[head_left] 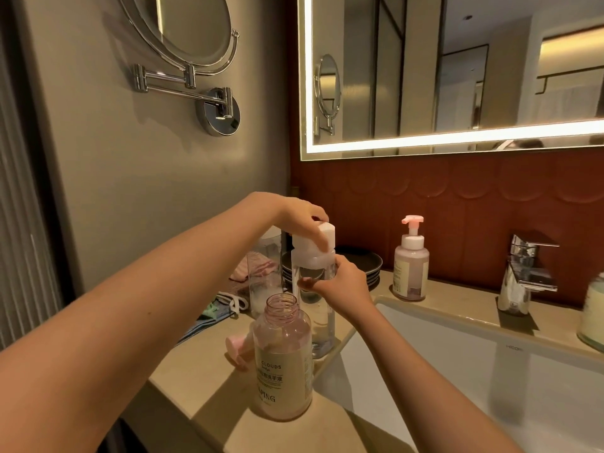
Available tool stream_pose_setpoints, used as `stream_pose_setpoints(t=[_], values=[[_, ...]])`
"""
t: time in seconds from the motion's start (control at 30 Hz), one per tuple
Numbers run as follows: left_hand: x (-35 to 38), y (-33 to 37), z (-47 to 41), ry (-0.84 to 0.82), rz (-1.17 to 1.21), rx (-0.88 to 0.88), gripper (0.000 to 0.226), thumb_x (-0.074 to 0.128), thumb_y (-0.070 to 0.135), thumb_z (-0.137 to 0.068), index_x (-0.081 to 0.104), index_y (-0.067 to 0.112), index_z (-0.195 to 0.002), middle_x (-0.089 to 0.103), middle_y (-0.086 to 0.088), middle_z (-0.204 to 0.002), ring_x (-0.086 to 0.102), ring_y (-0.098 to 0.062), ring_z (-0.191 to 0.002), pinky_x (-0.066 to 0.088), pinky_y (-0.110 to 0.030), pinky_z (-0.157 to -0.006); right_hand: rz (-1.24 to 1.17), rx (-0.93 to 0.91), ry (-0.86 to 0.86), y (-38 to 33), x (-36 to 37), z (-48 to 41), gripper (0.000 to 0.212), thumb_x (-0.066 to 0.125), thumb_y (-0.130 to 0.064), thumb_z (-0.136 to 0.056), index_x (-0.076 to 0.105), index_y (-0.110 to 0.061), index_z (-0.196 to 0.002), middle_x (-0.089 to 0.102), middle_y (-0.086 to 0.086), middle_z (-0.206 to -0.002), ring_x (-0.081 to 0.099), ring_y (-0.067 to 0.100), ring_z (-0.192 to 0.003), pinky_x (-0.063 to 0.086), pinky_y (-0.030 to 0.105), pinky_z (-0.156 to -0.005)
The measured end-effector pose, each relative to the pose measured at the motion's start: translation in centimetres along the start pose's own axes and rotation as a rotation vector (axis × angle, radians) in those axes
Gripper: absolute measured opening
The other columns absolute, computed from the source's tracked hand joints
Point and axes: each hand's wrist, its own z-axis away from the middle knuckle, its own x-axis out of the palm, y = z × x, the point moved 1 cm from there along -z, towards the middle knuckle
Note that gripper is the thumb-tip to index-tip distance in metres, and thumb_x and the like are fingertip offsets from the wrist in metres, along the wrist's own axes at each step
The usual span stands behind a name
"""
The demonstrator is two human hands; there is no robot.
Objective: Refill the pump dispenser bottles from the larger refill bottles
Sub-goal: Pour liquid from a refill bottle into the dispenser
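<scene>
A tall clear pump bottle stands on the beige counter beside the sink. My left hand grips its white pump head from above. My right hand holds the bottle's upper body just under the collar. In front stands an uncapped pink bottle with a cream label, partly filled with pink liquid. Its pink pump cap lies on the counter to its left. Further back, a second pink pump bottle with its pump on stands behind the sink rim.
A white sink basin fills the right, with a chrome tap behind it. Dark stacked plates, a clear tumbler and folded cloths crowd the back left. A pale jar sits at the right edge.
</scene>
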Motion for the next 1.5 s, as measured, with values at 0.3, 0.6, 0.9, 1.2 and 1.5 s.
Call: stream_pose_setpoints(t=[0.3,0.6,0.9,1.2,1.5], values=[[1.1,-2.2,1.4,0.454,0.534,-0.085,0.053,0.060,0.055,-0.080,0.042,0.017,-0.113,0.049,0.001,-0.104,0.051,-0.011,-0.084,0.038,-0.018,-0.056,0.025,-0.005,0.024,-0.1,0.3,0.1,0.060,0.077,-0.030,-0.073,0.050,-0.015,-0.124,0.060,0.000,-0.115,0.051,0.011,-0.095,0.041,0.025,-0.078],[7.8,-10.1,7.3,0.430,0.897,-0.377,0.073,0.073,0.017,-0.077,0.027,0.010,-0.133,0.039,-0.010,-0.123,0.048,-0.019,-0.096,0.043,-0.023,-0.066,0.036,0.037,0.043,-1.2,0.3,0.8,0.062,0.077,-0.030,-0.074,0.050,-0.011,-0.126,0.059,0.005,-0.124,0.054,0.021,-0.114,0.042,0.030,-0.086],[16.6,-14.7,9.0,0.305,0.668,-0.669,0.082,0.077,0.022,-0.074,0.029,0.007,-0.139,0.043,-0.015,-0.137,0.048,-0.030,-0.119,0.041,-0.031,-0.081,0.023,0.049,0.039,-1.3,0.3,0.7,0.062,0.077,-0.029,-0.073,0.050,-0.011,-0.126,0.058,0.006,-0.123,0.052,0.021,-0.114,0.043,0.034,-0.091],[15.7,-14.1,8.0,0.369,0.641,-0.613,0.080,0.071,0.025,-0.077,0.027,0.010,-0.142,0.039,-0.014,-0.142,0.043,-0.030,-0.125,0.041,-0.035,-0.092,-0.017,0.059,0.024,-1.1,0.6,0.6,0.067,0.078,-0.029,-0.072,0.047,-0.011,-0.129,0.056,0.005,-0.126,0.050,0.021,-0.117,0.041,0.034,-0.092],[10.5,-8.7,5.8,0.449,0.820,-0.290,0.067,0.067,0.025,-0.083,0.032,0.013,-0.139,0.042,-0.010,-0.138,0.046,-0.023,-0.120,0.043,-0.030,-0.092,-0.062,0.085,-0.001,-1.6,1.5,0.2,0.068,0.081,-0.030,-0.067,0.050,-0.013,-0.126,0.058,0.004,-0.120,0.053,0.020,-0.111,0.047,0.038,-0.094]])
